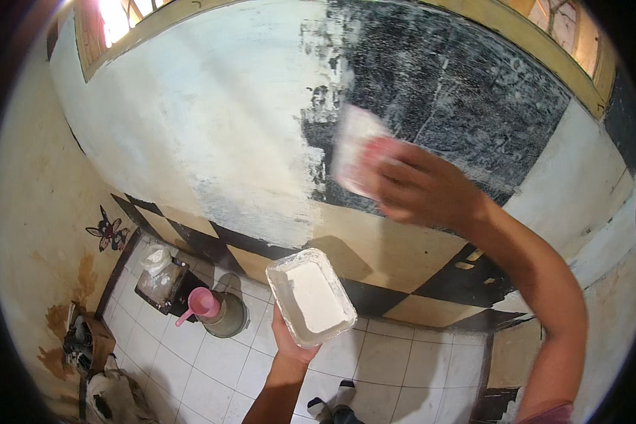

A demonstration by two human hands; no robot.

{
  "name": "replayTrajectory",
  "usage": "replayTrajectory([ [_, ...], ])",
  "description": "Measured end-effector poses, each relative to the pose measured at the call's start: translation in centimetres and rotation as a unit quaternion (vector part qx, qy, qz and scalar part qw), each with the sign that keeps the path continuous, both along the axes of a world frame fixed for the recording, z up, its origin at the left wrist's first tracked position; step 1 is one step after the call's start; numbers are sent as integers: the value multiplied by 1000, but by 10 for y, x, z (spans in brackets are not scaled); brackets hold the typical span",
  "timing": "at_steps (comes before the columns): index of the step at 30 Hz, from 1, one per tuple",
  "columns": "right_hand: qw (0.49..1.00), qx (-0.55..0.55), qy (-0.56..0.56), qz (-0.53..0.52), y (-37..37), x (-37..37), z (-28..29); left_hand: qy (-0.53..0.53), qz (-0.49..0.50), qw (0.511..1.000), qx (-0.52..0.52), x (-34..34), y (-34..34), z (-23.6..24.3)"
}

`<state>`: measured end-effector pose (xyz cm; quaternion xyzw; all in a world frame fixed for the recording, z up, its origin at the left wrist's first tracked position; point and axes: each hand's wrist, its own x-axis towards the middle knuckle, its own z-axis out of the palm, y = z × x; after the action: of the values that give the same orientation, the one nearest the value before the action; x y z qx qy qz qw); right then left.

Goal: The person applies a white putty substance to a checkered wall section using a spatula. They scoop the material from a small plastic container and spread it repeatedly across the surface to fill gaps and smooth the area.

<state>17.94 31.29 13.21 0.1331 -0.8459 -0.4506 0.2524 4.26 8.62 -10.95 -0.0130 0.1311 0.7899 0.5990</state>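
Note:
My left hand [298,349] grips a rectangular tub [281,297] from beneath, its rim crusted white. Smooth white wall putty [318,300] lies inside it. Up at the wall, my right hand [431,187] is closed on a flat putty spreader [353,145], white with red by the fingers and smeared by motion. The spreader is over the border between a white-coated area [226,106] and a dark, scuffed black panel [452,85]. Ragged white strokes run along that border.
Black and cream checks [431,251] band the lower wall. Down on the tiled floor [374,353], a pink dipper [203,302] tops a bucket [226,318], beside a black box [168,286] bearing a clear bag. A cardboard box [99,343] and a pale sack [116,396] stand at the left wall.

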Motion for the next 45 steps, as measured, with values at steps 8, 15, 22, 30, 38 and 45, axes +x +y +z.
replayTrajectory([
  [8,993,-49,-5,-106,48,70,13,2,-6,1000,-2,4,2,-4],
  [15,997,19,64,-34,-7,28,74,24,3,1000,-1,8,3,15],
  [22,998,7,30,-62,44,60,87,11,16,1000,-6,3,1,8],
  [30,993,-63,100,-13,-6,51,121,7,19,999,31,2,2,35],
  [38,998,39,40,12,48,3,121,16,22,1000,11,7,8,36],
  [45,920,120,148,-342,23,314,102,31,0,999,19,10,15,28],
])
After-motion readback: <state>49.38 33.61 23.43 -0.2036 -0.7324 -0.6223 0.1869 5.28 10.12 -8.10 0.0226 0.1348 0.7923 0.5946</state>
